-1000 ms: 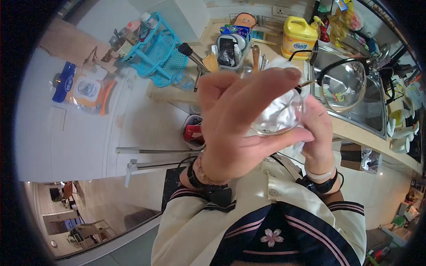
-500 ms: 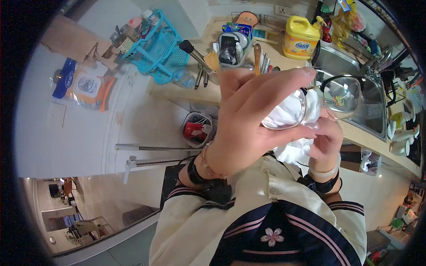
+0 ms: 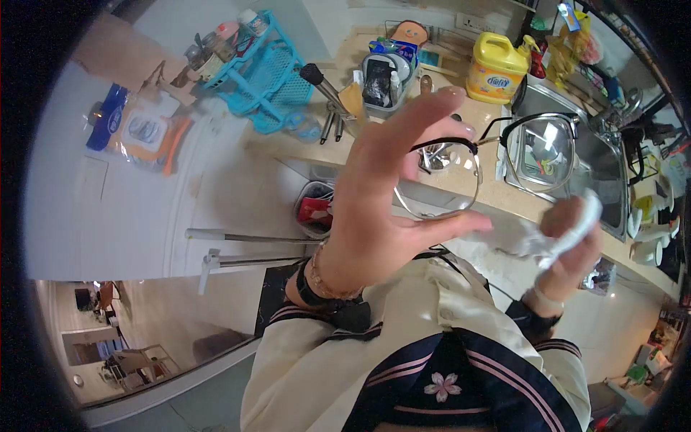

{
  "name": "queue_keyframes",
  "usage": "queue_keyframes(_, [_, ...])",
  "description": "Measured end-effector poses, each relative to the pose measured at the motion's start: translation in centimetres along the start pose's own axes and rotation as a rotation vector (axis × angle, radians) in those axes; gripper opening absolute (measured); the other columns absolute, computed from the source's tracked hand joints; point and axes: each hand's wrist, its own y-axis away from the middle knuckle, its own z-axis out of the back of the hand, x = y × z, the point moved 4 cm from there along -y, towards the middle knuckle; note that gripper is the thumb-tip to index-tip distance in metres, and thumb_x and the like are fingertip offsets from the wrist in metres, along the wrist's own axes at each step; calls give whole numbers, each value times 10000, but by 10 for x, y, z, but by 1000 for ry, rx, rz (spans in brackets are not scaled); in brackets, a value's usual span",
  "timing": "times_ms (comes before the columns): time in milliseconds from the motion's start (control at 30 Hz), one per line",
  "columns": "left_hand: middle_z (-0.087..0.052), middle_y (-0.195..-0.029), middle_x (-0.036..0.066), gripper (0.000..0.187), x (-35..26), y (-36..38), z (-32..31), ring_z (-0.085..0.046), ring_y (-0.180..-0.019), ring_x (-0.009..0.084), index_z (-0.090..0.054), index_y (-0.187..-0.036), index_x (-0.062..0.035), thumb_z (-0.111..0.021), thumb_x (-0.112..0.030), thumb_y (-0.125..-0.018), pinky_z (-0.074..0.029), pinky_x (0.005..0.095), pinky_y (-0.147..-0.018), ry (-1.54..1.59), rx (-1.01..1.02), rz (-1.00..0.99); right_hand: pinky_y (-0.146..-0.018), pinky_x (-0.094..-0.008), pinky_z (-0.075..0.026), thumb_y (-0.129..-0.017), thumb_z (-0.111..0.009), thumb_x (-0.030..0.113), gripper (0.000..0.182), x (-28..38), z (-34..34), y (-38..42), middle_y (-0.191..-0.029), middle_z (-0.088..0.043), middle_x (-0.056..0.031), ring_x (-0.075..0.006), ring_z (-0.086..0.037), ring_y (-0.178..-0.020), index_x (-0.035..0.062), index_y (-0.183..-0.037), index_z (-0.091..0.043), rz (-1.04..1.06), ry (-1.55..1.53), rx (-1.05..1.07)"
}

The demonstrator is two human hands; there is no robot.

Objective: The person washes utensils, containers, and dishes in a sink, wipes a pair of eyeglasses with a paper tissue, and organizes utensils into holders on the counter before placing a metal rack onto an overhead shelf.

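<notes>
The left hand (image 3: 374, 205) grasps clear-lensed black-and-metal eyeglasses (image 3: 478, 167), while the blurred right hand (image 3: 580, 253) clutches a white tissue-like sheet (image 3: 581, 225).

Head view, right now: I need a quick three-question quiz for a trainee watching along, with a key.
1. Which hand holds the eyeglasses?
2. True or false: a white cloth or tissue covers one of the lenses.
3. Which of these stands on the counter beside the sink?
A) turquoise basket
B) yellow jug
C) wipes pack

Key
1. The left hand.
2. False; it is in the right hand, blurred, and both lenses are see-through.
3. B.
</notes>
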Motion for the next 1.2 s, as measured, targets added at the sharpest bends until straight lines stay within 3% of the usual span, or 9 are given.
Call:
queue_keyframes(33, [-466, -1156, 52, 776, 1, -1, 1, -423, -716, 78, -493, -1113, -53, -837, -131, -422, -331, 204, -578, -30, 11, -1, -587, -307, -474, -757, -529, 242, 290, 14, 1, 1, -791, -565, -141, -204, -556, -658, -21, -881, -531, 3, 20, -184])
queue_keyframes(100, [-401, -1233, 63, 706, 2, -1, -1, -412, -742, 55, -537, -1063, -43, -839, -98, -427, -327, 178, -567, -47, 10, -5, -674, -332, -469, -824, -405, 231, 309, 43, -3, 18, -808, -575, -161, -235, -573, -716, -38, -910, -533, 559, 753, -526])
queue_keyframes(200, [-399, -1242, 86, 657, -2, -4, -10, -473, -818, 96, -503, -1102, -36, -795, -73, -515, -379, 195, -623, -83, -2, -48, -869, -396, -399, -816, -423, 210, 329, 50, -40, 12, -983, -576, -158, -272, -540, -951, -22, -1029, -522, 997, 1383, -75])
queue_keyframes(333, [-384, -1260, 126, 763, 2, -2, -22, -459, -977, 178, -287, -1256, -34, -718, -59, -626, -385, 255, -764, 113, -55, -6, -1002, -497, -187, -730, -433, 50, 366, 45, -137, -15, -1098, -543, -184, -316, -473, -1098, 17, -1075, -548, 717, 1141, 639])
queue_keyframes(467, [-361, -1273, 128, 774, 13, 6, -27, -446, -1017, 182, -149, -1345, -69, -624, -107, -735, -392, 285, -780, 626, -97, 202, -976, -488, -221, -660, -458, 5, 366, 41, -133, -10, -1078, -560, -152, -318, -491, -1077, 43, -1000, -588, 614, 1008, 759])
queue_keyframes(600, [-437, -1180, 146, 744, -2, -3, -21, -497, -938, 176, -151, -1341, -88, -600, -118, -749, -427, 287, -737, -163, -148, -130, -871, -436, -316, -617, -497, 31, 347, 44, -138, -23, -1054, -582, -104, -290, -532, -1000, 53, -945, -606, 736, 1164, 670])
queue_keyframes(733, [-501, -1110, 171, 922, -5, -9, -16, -542, -864, 197, -73, -1333, -51, -674, 22, -638, -449, 294, -746, -163, -144, -120, -746, -324, -396, -627, -576, 155, 311, 35, -136, -14, -1023, -602, -55, -211, -563, -817, 65, -921, -621, 763, 1109, 740])
queue_keyframes(967, [-510, -1104, 155, 989, -8, -12, -10, -520, -914, 197, -81, -1328, -35, -717, 38, -574, -447, 283, -744, -306, -74, -270, -631, -296, -401, -642, -561, 54, 310, 36, -134, -26, -1028, -597, -55, -258, -572, -898, 134, -930, -645, 815, 1170, 695])
queue_keyframes(1200, [-417, -1242, 136, 923, -17, -10, -1, -484, -962, 207, -243, -1305, -42, -759, -22, -539, -409, 257, -615, -112, 39, -131, -973, -461, -240, -662, -459, -33, 346, 59, -122, -37, -1031, -578, -165, -336, -520, -1030, 43, -957, -622, 741, 1261, 367])
